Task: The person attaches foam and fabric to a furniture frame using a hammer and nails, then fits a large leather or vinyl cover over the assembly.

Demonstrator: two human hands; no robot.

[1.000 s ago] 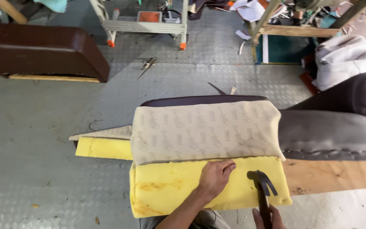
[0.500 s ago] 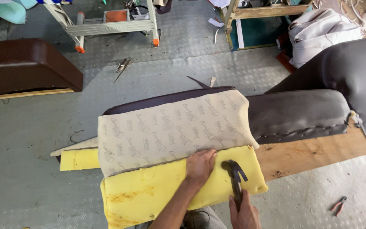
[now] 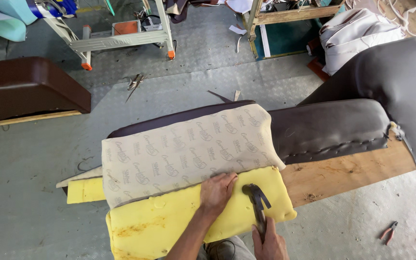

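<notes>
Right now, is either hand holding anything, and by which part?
The right hand grips a dark hammer by the lower end of its handle. The left hand holds nothing; it presses flat on the yellow foam.

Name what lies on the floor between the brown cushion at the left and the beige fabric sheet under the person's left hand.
Bare grey floor, in the head view; scissors lie farther back, off that line.

Left hand (image 3: 216, 191) presses the yellow foam (image 3: 169, 224) at the beige fabric's (image 3: 184, 154) edge; right hand (image 3: 268, 243) grips a hammer (image 3: 257, 202).
</notes>
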